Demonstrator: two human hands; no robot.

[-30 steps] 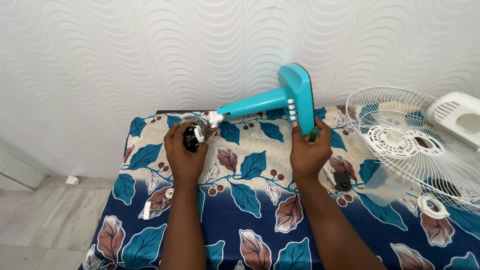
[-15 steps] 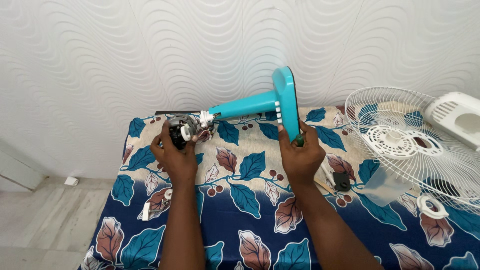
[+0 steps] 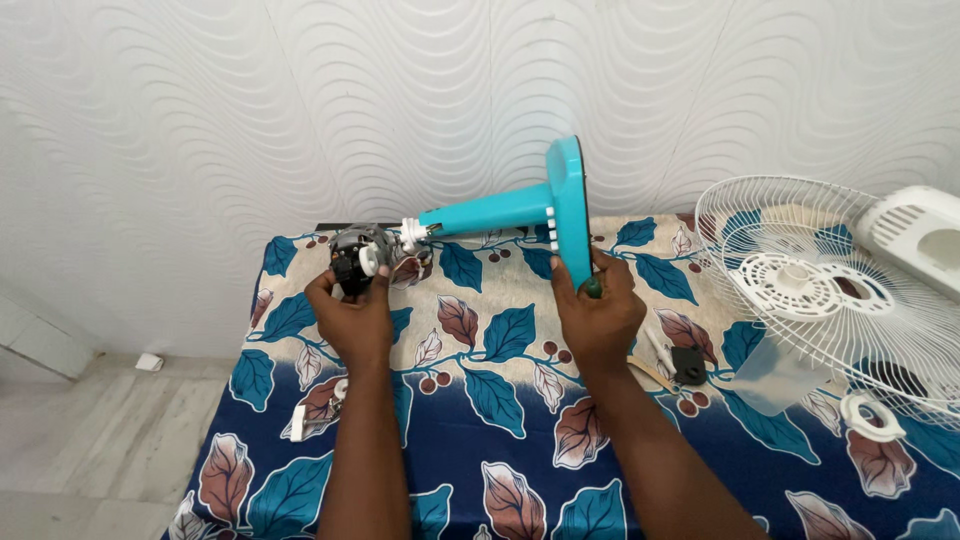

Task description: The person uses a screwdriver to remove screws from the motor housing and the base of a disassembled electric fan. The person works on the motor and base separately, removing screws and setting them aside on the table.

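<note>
Hands clenched: your left hand (image 3: 352,312) grips the motor (image 3: 362,257), your right hand (image 3: 597,312) the turquoise fan stand (image 3: 520,208), raised over the table's (image 3: 480,420) back edge; steady both.

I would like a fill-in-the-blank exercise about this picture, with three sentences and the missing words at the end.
1. The left hand holds the fan motor, and the right hand holds the fan's ____ base.
2. The white wire fan guard lies to the ____ of the right hand.
3. The tablecloth is printed with a pattern of ____.

Missing words: turquoise; right; leaves
</note>
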